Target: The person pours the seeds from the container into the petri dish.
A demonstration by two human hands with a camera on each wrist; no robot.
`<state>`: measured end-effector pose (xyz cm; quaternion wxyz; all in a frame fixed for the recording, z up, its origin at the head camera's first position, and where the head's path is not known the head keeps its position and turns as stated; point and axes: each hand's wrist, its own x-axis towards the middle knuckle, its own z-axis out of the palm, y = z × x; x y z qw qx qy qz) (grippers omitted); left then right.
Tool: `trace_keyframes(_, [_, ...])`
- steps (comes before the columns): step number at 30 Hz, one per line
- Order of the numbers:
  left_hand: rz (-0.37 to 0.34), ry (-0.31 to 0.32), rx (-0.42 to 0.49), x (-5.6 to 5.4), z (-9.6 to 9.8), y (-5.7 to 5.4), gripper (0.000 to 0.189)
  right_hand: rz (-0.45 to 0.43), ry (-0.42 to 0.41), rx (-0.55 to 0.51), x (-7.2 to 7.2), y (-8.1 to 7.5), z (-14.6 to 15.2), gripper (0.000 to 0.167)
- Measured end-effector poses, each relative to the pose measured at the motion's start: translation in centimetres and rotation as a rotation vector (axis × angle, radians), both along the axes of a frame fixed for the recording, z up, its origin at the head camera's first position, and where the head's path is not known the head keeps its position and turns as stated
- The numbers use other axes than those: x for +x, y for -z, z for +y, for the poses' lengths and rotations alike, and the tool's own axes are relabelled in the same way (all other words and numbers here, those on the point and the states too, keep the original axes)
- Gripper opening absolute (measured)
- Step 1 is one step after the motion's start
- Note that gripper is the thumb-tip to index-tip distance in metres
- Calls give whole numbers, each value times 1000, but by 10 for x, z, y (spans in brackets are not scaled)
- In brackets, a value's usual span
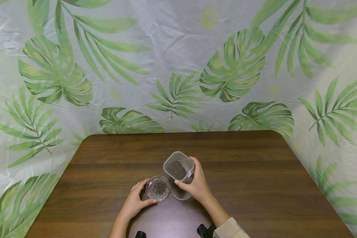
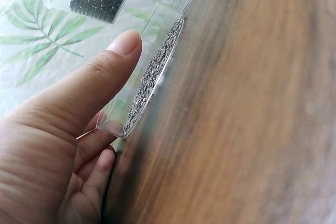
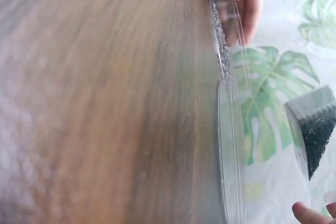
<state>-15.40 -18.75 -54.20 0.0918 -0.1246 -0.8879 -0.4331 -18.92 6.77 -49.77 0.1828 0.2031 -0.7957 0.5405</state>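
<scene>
My left hand grips a clear round petri dish at its left side, thumb at the front and fingers behind. Small dark grains cover the dish's bottom. It stands on the tabletop, as the left wrist view shows from the side. With thumb and fingers on opposite sides, my right hand holds a clear square plastic container. More dark grains are heaped in one part of this raised, tilted container. Below it, a second clear round dish touches or nearly touches the first.
Brown wood-grain table with rounded far corners lies under everything. A pale cloth with green leaf prints hangs behind and around it. Dark devices show near both wrists at the bottom edge of the head view.
</scene>
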Motion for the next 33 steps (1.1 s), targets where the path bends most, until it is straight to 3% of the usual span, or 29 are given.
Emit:
trace_keyframes(2, [-8,1,3,0,0,0,84,2,-18,-38,0,0,0,96])
trace_keyframes(9, [-21,1,4,0,0,-1,84,-16,-32,-99,16,-34,-2,86])
trace_keyframes(20, [-33,-1,6,1,0,-2,85,-66,-16,-151,15,-32,5,85])
trace_keyframes(26, [-21,-5,-5,1,0,-1,85,-37,6,-133,15,-30,10,85])
trace_keyframes(33, [-56,-11,11,2,1,-2,86,-16,28,-126,15,-29,18,83])
